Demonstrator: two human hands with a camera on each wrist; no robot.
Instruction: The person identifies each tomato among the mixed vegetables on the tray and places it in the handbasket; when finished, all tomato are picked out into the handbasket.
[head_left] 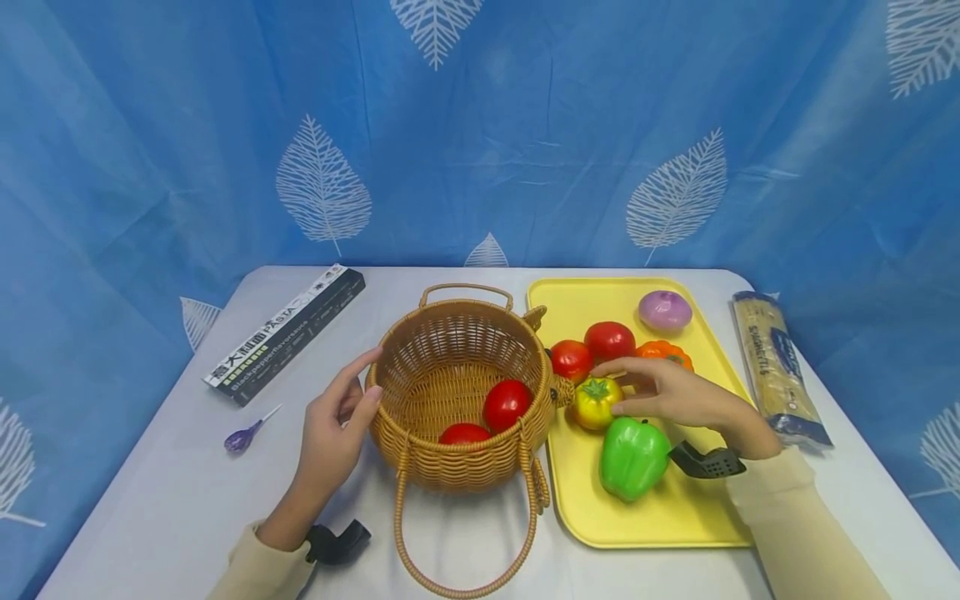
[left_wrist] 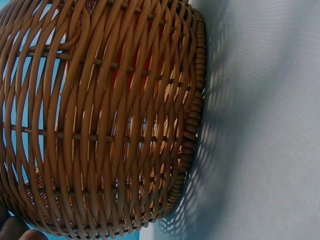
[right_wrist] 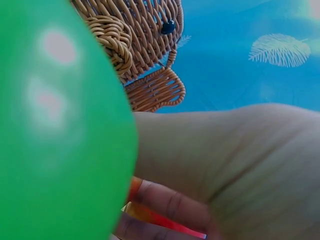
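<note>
A round wicker basket (head_left: 450,467) with loop handles stands on the table, two red tomatoes (head_left: 507,405) inside. My left hand (head_left: 335,421) touches its left rim with thumb and fingers; only fingertips (left_wrist: 20,231) show in the left wrist view. Over the yellow tray (head_left: 675,533), my right hand (head_left: 667,392) holds a yellow tomato (head_left: 597,403) with a green star-shaped top, thumb on its near side, fingers over the far side. A green bell pepper (head_left: 633,460) sits just in front of that hand and fills much of the right wrist view (right_wrist: 60,125).
Two red tomatoes (head_left: 610,342), an orange ribbed vegetable (head_left: 664,352) and a purple onion (head_left: 665,311) lie farther back in the tray. A spaghetti packet (head_left: 780,367) lies right of it. Left of the basket are a black pasta box (head_left: 288,335) and a purple lollipop (head_left: 242,439).
</note>
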